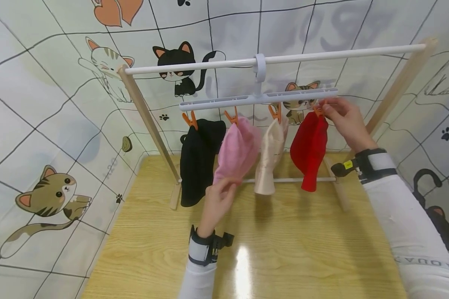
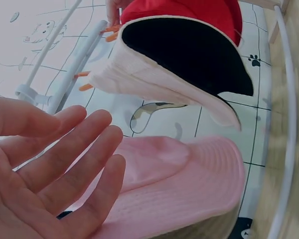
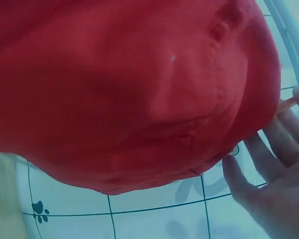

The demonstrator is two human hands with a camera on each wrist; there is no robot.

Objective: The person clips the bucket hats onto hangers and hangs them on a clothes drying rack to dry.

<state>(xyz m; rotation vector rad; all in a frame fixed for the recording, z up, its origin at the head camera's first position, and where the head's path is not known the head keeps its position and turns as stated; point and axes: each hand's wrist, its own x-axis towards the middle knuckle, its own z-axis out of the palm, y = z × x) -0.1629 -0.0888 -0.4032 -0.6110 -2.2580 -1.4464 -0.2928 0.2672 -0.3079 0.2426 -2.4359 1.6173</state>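
free: tabletop (image 1: 284, 257) before rack | blocked: four hats crowd clip bar (image 1: 258, 99)

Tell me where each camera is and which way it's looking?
Head: on the person's head, looking forward and down at the drying rack and table; both forearms and hands show, left hand at the pink hat, right hand at the red hat's clip.
Left wrist: looks up past the open left hand at the pink hat.
Right wrist: looks up at the red hat; right-hand fingers show.
Shared: head and left-wrist views both show the pink hat.
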